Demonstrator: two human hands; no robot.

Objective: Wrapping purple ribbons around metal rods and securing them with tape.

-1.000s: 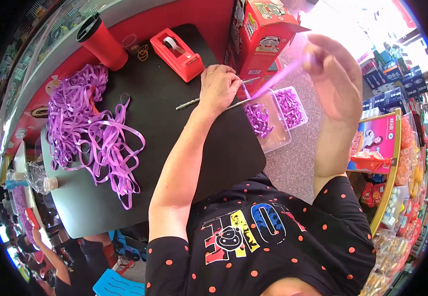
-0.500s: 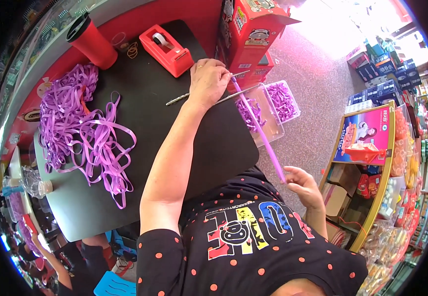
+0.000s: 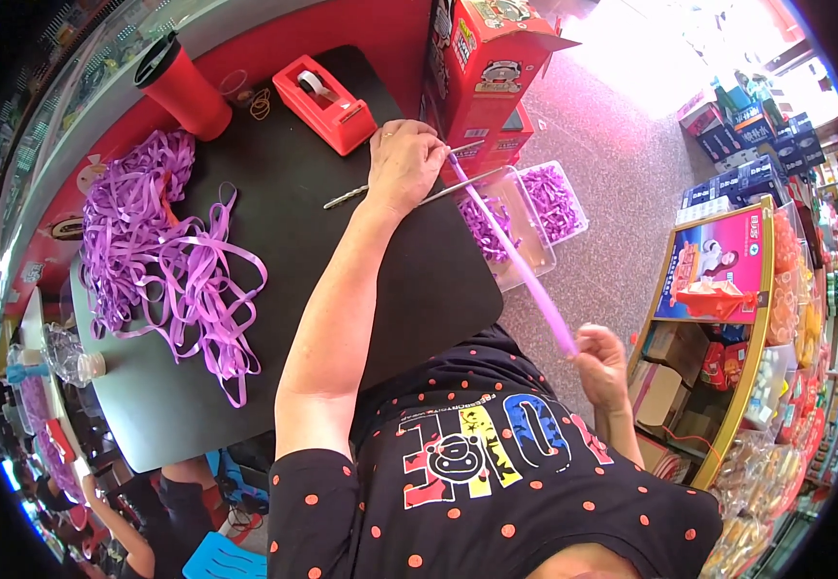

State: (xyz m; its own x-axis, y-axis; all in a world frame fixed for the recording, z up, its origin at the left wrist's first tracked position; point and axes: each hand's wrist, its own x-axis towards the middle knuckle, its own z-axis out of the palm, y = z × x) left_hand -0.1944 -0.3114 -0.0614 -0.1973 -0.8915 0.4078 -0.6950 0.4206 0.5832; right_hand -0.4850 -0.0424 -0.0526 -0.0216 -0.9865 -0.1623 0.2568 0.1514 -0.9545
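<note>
My left hand (image 3: 405, 166) is closed round a thin metal rod (image 3: 465, 150) at the right edge of the black tabletop. A purple ribbon (image 3: 525, 275) meets the rod beside my left fingertips and stretches down and right. Its far part is pinched in the bent fingers of my right hand (image 3: 600, 365), off the table's edge. A second metal rod (image 3: 458, 187) slants out from under my left hand, over a clear plastic box (image 3: 535, 256) of short purple pieces. A twisted metal end (image 3: 345, 199) pokes out left of my wrist. A loose heap of purple ribbon (image 3: 144, 232) lies on the left.
A red tape dispenser (image 3: 327, 106), rubber bands (image 3: 261, 103) and a red tumbler (image 3: 187, 92) stand along the table's far side. A tall red carton (image 3: 491, 58) rises beyond my left hand. At right stands a goods shelf (image 3: 728, 386). A blue stool (image 3: 226, 555) is lower left.
My right hand has moved a little to the right, its fingers drawn closer together. The ribbon's lower end has shifted right with it. My left hand has stayed nearly in place.
</note>
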